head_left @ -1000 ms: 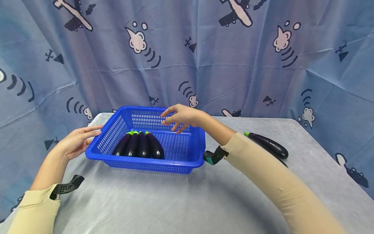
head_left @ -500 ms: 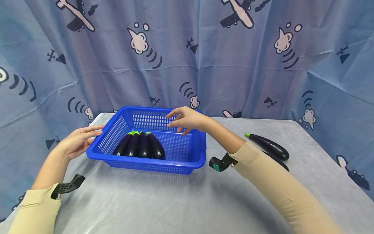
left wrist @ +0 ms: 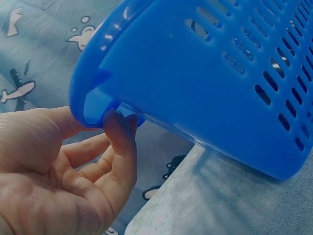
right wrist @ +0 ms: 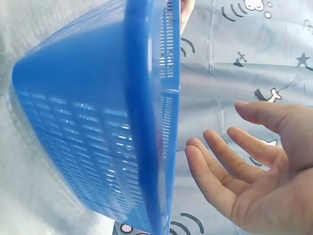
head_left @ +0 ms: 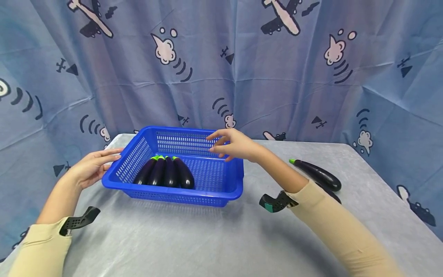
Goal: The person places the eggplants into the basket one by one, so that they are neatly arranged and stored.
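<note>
A blue plastic basket (head_left: 207, 194) with slotted walls stands on the table. Inside it, toward the left, several dark eggplants (head_left: 171, 173) lie side by side with green stem ends pointing back. My left hand (head_left: 91, 167) is at the basket's left end. In the left wrist view, that hand's thumb and bent finger pinch the basket's rim (left wrist: 78, 93). Over the basket's right back part hovers my right hand (head_left: 237, 145), fingers spread and loosely bent, holding nothing. The right wrist view has the right hand (right wrist: 249, 171) apart from the basket's rim (right wrist: 142, 98).
On the right of the table (head_left: 173, 242) lies an eggplant (head_left: 320, 173), with a second eggplant (head_left: 332, 194) beside it, partly covered by my right sleeve (head_left: 332, 219). A blue curtain (head_left: 207, 69) with airplane prints hangs behind the table.
My right hand has drawn to the right, from over the basket's middle toward its right end. The left hand and the eggplants stay as they were.
</note>
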`<action>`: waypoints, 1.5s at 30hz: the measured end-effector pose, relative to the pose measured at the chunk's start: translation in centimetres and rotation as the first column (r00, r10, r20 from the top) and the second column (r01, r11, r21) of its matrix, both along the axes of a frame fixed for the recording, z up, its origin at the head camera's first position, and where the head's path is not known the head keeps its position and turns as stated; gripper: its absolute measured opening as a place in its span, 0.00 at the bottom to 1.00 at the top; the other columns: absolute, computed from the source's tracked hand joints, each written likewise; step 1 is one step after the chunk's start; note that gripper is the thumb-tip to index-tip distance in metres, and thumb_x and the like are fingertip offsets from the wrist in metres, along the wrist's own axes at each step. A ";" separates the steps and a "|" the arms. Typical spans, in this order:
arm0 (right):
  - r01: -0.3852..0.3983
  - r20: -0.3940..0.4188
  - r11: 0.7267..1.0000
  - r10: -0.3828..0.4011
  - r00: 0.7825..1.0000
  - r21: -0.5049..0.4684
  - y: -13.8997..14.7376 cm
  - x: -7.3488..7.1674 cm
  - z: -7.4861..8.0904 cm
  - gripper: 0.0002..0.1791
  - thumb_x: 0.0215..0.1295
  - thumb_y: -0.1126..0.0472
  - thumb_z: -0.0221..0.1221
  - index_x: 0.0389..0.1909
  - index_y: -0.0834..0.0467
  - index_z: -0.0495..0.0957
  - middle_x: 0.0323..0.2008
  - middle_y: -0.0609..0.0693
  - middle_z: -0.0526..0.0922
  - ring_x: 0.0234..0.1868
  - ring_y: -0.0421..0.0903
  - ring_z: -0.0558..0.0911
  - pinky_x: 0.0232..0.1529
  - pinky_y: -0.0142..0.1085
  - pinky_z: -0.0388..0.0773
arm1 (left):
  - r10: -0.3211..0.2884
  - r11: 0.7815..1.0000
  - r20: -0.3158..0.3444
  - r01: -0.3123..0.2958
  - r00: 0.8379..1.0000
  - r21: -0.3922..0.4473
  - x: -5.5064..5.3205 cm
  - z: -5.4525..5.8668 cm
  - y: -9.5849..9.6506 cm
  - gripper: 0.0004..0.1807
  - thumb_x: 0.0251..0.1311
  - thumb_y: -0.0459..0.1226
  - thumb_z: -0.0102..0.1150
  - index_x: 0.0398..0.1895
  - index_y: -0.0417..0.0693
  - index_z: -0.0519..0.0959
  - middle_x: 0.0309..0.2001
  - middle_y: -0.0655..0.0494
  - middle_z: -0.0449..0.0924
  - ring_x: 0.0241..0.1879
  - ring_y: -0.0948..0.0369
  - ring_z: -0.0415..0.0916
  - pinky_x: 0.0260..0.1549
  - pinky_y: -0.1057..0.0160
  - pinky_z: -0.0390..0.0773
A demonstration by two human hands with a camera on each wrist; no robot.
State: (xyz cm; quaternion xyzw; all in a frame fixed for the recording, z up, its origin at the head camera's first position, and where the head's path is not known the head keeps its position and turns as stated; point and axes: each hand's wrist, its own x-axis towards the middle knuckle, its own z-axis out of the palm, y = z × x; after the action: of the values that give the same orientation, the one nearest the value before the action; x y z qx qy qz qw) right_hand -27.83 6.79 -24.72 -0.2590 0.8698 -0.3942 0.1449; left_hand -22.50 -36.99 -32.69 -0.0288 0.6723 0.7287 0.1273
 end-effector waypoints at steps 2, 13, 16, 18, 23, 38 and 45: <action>-0.001 -0.002 1.000 0.001 1.000 -0.019 0.5 0.1 -0.1 0.24 0.76 0.60 0.64 0.70 0.59 0.76 0.59 0.64 0.84 0.51 0.59 0.88 0.50 0.53 0.89 | -0.002 1.000 0.001 0.002 1.000 0.002 0.0 0.0 0.0 0.18 0.82 0.37 0.52 0.42 0.69 0.89 0.42 0.61 0.90 0.37 0.61 0.89 0.39 0.62 0.90; 0.000 -0.055 0.998 -0.003 0.998 -0.060 3.0 1.4 0.0 0.25 0.76 0.59 0.64 0.70 0.59 0.76 0.60 0.64 0.84 0.52 0.60 0.88 0.45 0.47 0.91 | -0.008 1.000 -0.006 0.008 1.000 0.005 0.1 -0.1 0.0 0.17 0.82 0.37 0.52 0.43 0.68 0.88 0.42 0.59 0.90 0.37 0.62 0.89 0.39 0.63 0.90; 0.004 -0.068 0.998 -0.008 0.998 -0.068 3.9 1.7 -0.2 0.25 0.75 0.60 0.64 0.70 0.60 0.76 0.59 0.65 0.84 0.52 0.63 0.88 0.44 0.48 0.91 | -0.010 1.000 -0.008 0.010 1.000 0.006 0.1 -0.2 0.0 0.17 0.82 0.36 0.52 0.43 0.68 0.88 0.42 0.59 0.90 0.37 0.62 0.89 0.39 0.63 0.90; 0.008 -0.069 0.997 -0.013 0.998 -0.075 4.4 1.9 -0.4 0.25 0.75 0.60 0.64 0.70 0.61 0.75 0.59 0.66 0.83 0.52 0.64 0.88 0.45 0.48 0.91 | -0.011 1.000 -0.010 0.011 1.000 0.006 0.1 -0.2 0.0 0.17 0.82 0.36 0.52 0.43 0.69 0.88 0.42 0.60 0.90 0.37 0.62 0.89 0.39 0.63 0.90; 0.025 -0.074 0.996 -0.031 0.997 -0.084 5.9 2.4 -0.8 0.25 0.76 0.59 0.64 0.70 0.60 0.76 0.58 0.65 0.85 0.51 0.60 0.88 0.46 0.49 0.91 | -0.011 1.000 -0.012 0.011 1.000 -0.001 0.1 -0.3 0.0 0.17 0.82 0.37 0.52 0.43 0.69 0.89 0.42 0.60 0.89 0.37 0.62 0.89 0.39 0.63 0.90; 0.052 -0.122 0.993 -0.064 0.990 -0.103 10.6 3.2 -0.8 0.24 0.78 0.58 0.62 0.71 0.60 0.75 0.57 0.63 0.85 0.48 0.52 0.88 0.45 0.46 0.90 | -0.011 1.000 -0.020 0.012 1.000 0.011 0.0 -0.2 0.2 0.18 0.82 0.35 0.51 0.43 0.68 0.88 0.42 0.60 0.90 0.37 0.62 0.89 0.38 0.63 0.90; 0.057 -0.098 0.991 -0.069 0.993 -0.125 13.0 3.3 -1.0 0.26 0.79 0.60 0.60 0.73 0.62 0.72 0.58 0.65 0.84 0.47 0.50 0.88 0.45 0.44 0.90 | -0.020 0.999 -0.022 0.020 1.000 0.025 0.1 -0.1 0.2 0.19 0.83 0.34 0.48 0.43 0.66 0.88 0.42 0.59 0.89 0.37 0.62 0.89 0.37 0.63 0.90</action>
State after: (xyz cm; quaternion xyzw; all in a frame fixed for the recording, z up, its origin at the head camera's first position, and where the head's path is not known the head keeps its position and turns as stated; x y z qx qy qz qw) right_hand -24.49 19.79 -25.70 -0.2596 0.8581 -0.4371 0.0718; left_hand -22.40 -36.81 -32.83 -0.0124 0.6646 0.7362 0.1276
